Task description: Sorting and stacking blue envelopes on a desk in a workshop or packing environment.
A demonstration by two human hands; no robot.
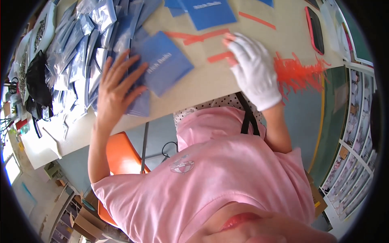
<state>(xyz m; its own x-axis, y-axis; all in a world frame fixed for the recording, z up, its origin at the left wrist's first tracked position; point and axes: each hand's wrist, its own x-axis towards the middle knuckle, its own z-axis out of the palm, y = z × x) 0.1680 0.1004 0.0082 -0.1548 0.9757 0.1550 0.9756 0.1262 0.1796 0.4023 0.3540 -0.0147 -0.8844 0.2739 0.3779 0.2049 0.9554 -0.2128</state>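
My bare left hand (pixel 119 83) is spread over the edge of a pile of clear plastic sleeves, its fingertips by the left side of a blue card in a clear sleeve (pixel 168 65). Part of another blue sleeved card (pixel 139 104) shows below those fingers. My right hand (pixel 253 69) wears a white glove with bare fingertips, and its fingers are apart above the table. A short red strip (pixel 219 57) lies at its thumb; whether they touch I cannot tell. Two more red strips (pixel 206 37) cross farther away.
Many sleeved blue packets (pixel 77 52) heap up at the left beside a black face mask (pixel 39 83). A heap of red strips (pixel 300 73) lies right of my glove, near a red-cased phone (pixel 315 30). More blue cards (pixel 208 12) lie at the far side. An orange chair (pixel 123 152) stands below the table.
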